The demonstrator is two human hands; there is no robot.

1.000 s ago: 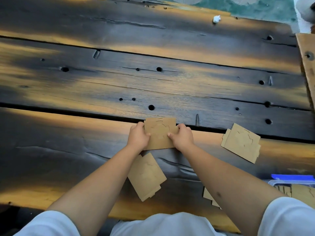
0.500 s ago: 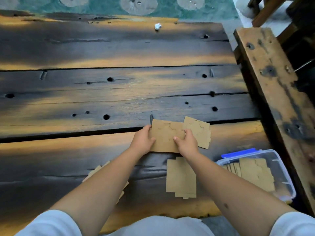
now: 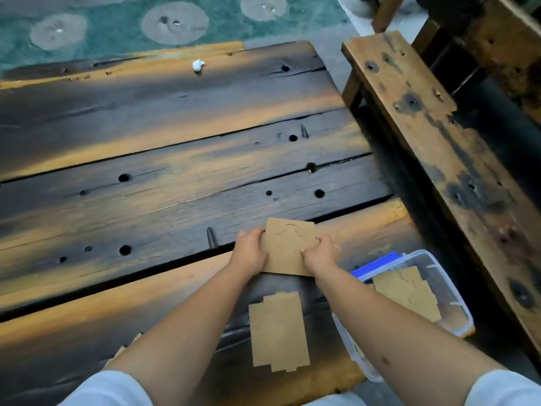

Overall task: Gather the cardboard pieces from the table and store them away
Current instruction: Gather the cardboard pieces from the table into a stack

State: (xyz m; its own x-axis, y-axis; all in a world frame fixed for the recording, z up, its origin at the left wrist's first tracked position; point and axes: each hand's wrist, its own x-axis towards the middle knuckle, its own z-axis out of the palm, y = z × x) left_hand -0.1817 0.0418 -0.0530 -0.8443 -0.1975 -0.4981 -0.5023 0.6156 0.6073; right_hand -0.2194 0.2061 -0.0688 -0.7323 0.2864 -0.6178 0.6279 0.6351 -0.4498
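Both hands, left (image 3: 248, 253) and right (image 3: 320, 254), pinch one card stack (image 3: 288, 247) just above surface (image 3: 175, 183). Bin (image 3: 433, 276) sits near-right, right hand closer; another card (image 3: 278, 332) lies toward body.

Tan cardboard piece (image 3: 288, 247), dark-streaked amber table (image 3: 175, 148)

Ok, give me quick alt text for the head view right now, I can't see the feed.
Both hands, left hand and right hand, grip a stack of cardboard pieces over a dark wooden table. Another cardboard sheet lies flat nearer the person, and a clear plastic bin at the right already holds more cardboard.
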